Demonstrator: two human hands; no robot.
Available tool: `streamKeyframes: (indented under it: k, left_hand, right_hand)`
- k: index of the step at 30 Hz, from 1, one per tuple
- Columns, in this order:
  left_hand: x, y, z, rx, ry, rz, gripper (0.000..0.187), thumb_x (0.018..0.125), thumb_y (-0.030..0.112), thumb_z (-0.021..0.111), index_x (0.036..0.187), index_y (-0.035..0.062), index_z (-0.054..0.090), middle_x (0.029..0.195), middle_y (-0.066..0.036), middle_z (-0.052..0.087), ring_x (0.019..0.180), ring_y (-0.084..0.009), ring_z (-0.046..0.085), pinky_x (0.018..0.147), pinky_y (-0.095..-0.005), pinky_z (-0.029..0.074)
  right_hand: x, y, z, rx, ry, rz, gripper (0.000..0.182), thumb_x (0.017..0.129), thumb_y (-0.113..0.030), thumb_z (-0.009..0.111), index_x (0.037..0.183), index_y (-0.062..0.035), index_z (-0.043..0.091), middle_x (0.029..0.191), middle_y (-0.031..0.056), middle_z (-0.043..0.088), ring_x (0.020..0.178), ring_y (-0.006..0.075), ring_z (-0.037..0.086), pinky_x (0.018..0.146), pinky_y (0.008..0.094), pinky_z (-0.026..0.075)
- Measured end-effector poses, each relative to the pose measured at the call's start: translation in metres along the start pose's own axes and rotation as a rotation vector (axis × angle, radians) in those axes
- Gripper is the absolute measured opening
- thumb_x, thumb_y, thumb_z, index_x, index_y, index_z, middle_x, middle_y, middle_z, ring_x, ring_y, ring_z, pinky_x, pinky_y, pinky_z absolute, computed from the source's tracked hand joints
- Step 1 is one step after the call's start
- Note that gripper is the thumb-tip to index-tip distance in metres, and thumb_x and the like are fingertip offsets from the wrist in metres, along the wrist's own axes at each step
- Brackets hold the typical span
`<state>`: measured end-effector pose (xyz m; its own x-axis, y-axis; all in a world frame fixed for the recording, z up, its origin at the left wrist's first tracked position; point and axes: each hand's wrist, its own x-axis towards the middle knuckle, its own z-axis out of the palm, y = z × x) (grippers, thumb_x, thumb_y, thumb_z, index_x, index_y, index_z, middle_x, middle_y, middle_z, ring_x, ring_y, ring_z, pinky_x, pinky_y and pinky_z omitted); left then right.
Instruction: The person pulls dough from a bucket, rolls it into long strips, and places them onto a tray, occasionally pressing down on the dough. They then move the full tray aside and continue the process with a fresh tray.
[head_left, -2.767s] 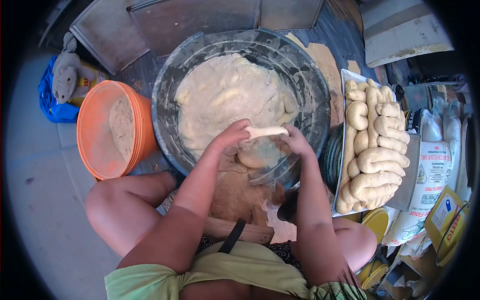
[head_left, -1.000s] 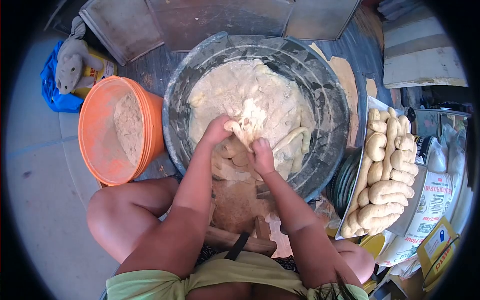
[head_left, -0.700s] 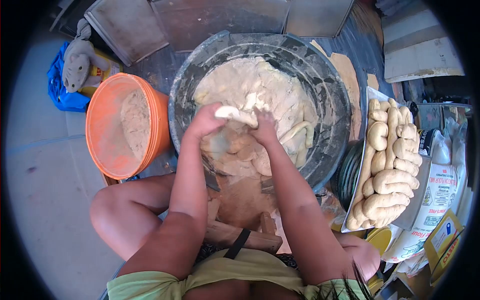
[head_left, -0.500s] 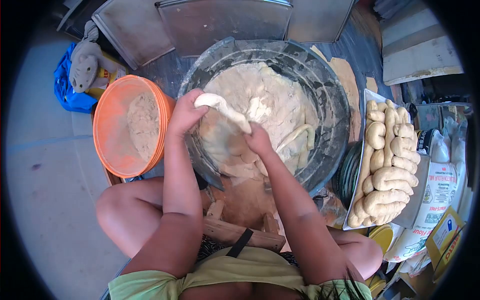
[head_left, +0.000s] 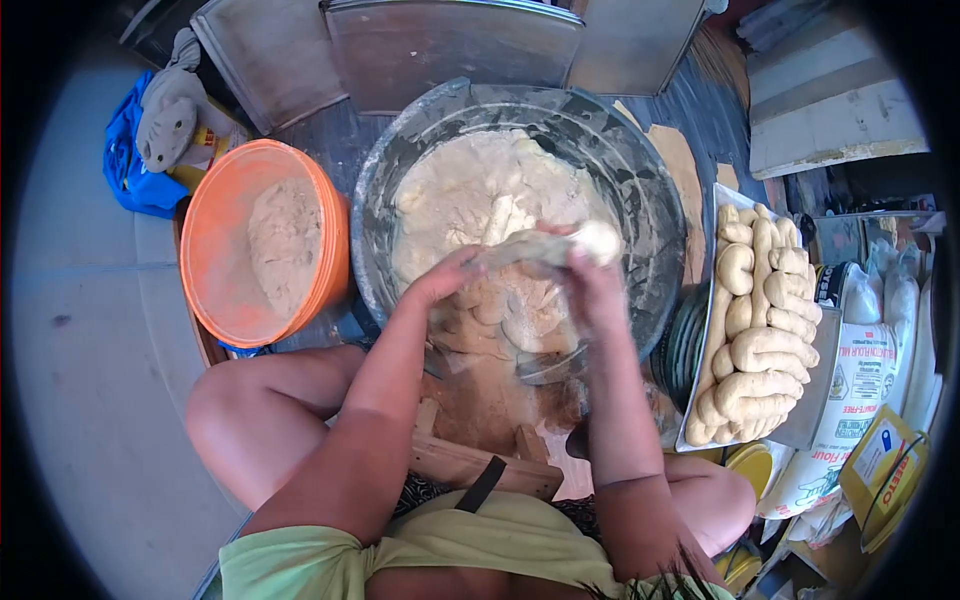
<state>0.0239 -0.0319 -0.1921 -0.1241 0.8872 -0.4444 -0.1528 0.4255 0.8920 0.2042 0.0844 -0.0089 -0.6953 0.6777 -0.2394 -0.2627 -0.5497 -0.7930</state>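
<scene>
A pale strip of dough [head_left: 535, 250] stretches between my two hands over a large dark basin [head_left: 655, 200]. My left hand [head_left: 447, 277] is closed on its left end. At the other end, my right hand [head_left: 592, 285] grips the dough beside a rounded, motion-blurred lump. Beneath them, a big floured dough mass [head_left: 440, 190] lies in the basin, with a white patch of flour near its middle.
An orange bucket [head_left: 205, 290] holding brownish flour stands left of the basin. On the right, a tray [head_left: 705, 330] is piled with dough rolls [head_left: 765, 355], beside flour sacks [head_left: 850, 400]. Metal sheets [head_left: 450, 55] lean behind the basin.
Both hands have moved right with the dough. My left hand has come down over the basin, and my right hand has risen slightly; the dough's right end now shows a rounded lump.
</scene>
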Motion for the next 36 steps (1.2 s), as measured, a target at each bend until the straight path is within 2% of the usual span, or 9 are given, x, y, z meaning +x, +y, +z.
streamKeyframes:
  k: [4,7,9,14,20,23,26,29,36]
  left_hand:
    - [0.002,-0.018,0.009,0.526,0.09,0.217,0.052,0.079,0.024,0.066,0.122,0.0019,0.046,0.114,-0.013,0.054,0.104,-0.0229,0.053,0.086,-0.0305,0.044]
    - [0.014,0.003,-0.001,0.351,0.288,-0.01,0.043,0.078,0.014,0.061,0.117,-0.0003,0.049,0.096,-0.011,0.061,0.081,-0.0187,0.059,0.07,-0.0296,0.048]
    - [0.007,0.016,-0.021,-0.117,0.471,0.122,0.033,0.074,0.005,0.055,0.106,-0.0019,0.055,0.078,-0.008,0.061,0.061,-0.0145,0.057,0.057,-0.0283,0.047]
    - [-0.053,0.142,-0.052,-0.191,0.517,0.421,0.018,0.072,0.004,0.058,0.09,0.0002,0.059,0.067,-0.002,0.053,0.051,-0.0091,0.048,0.048,-0.0234,0.04]
    - [-0.042,0.185,-0.036,0.449,0.271,0.482,0.039,0.071,0.007,0.07,0.109,0.0068,0.061,0.099,-0.008,0.064,0.091,-0.0171,0.058,0.079,-0.0281,0.045]
    - [-0.001,0.083,-0.03,0.734,0.22,0.044,0.044,0.075,0.017,0.067,0.118,0.0102,0.058,0.121,-0.014,0.055,0.112,-0.0267,0.052,0.093,-0.0379,0.04]
    - [0.0,-0.01,0.012,1.058,0.236,-0.328,0.061,0.079,0.033,0.061,0.133,0.0127,0.042,0.143,-0.013,0.029,0.13,-0.0302,0.03,0.105,-0.0485,0.024]
    - [-0.009,-0.051,0.029,1.107,0.445,-0.238,0.085,0.077,0.049,0.059,0.142,0.0124,0.019,0.148,-0.013,0.017,0.138,-0.0315,0.006,0.107,-0.0561,0.01]
    - [-0.006,-0.03,-0.016,1.27,0.479,-0.309,0.077,0.075,0.042,0.064,0.138,0.0123,0.031,0.143,-0.01,0.028,0.134,-0.0304,0.02,0.105,-0.0505,0.02]
  right_hand:
    - [0.004,-0.053,-0.002,0.024,-0.06,-0.11,0.031,0.085,-0.018,0.057,0.113,-0.005,0.051,0.117,0.0187,0.055,0.106,0.03,0.055,0.088,0.0453,0.048]
    - [0.01,-0.06,-0.001,-0.008,-0.094,-0.169,0.033,0.086,-0.019,0.057,0.115,-0.0049,0.05,0.118,0.0184,0.054,0.107,0.0312,0.054,0.087,0.0471,0.048]
    - [0.019,-0.065,-0.004,-0.019,-0.05,-0.197,0.034,0.086,-0.019,0.057,0.116,-0.0045,0.049,0.119,0.0184,0.053,0.108,0.0316,0.054,0.087,0.0475,0.048]
    - [0.035,-0.07,-0.027,0.0,0.04,-0.313,0.039,0.089,-0.021,0.052,0.122,-0.0016,0.043,0.12,0.0196,0.051,0.104,0.0321,0.055,0.079,0.0462,0.054]
    - [0.055,-0.058,-0.082,0.269,0.326,-0.27,0.031,0.091,-0.02,0.046,0.114,-0.0009,0.05,0.106,0.0144,0.055,0.093,0.0217,0.059,0.066,0.0321,0.055]
    - [0.068,0.008,-0.176,-0.587,0.516,0.249,0.045,0.08,-0.031,0.063,0.106,0.0044,0.053,0.088,0.0113,0.061,0.06,0.0197,0.061,0.054,0.0318,0.052]
    - [0.064,0.09,-0.228,-1.12,0.668,0.166,0.096,0.064,-0.034,0.077,0.135,0.0045,0.026,0.131,0.0278,0.039,0.123,0.037,0.038,0.101,0.0353,0.033]
    - [0.061,0.103,-0.172,-1.453,0.443,-0.019,0.089,0.07,-0.035,0.07,0.138,-0.0039,0.024,0.142,0.0235,0.025,0.132,0.0363,0.024,0.106,0.0479,0.022]
    - [0.07,0.164,-0.104,-1.84,0.142,0.078,0.051,0.077,-0.029,0.06,0.125,-0.0195,0.046,0.134,0.0154,0.035,0.131,0.0343,0.024,0.103,0.0633,0.013]
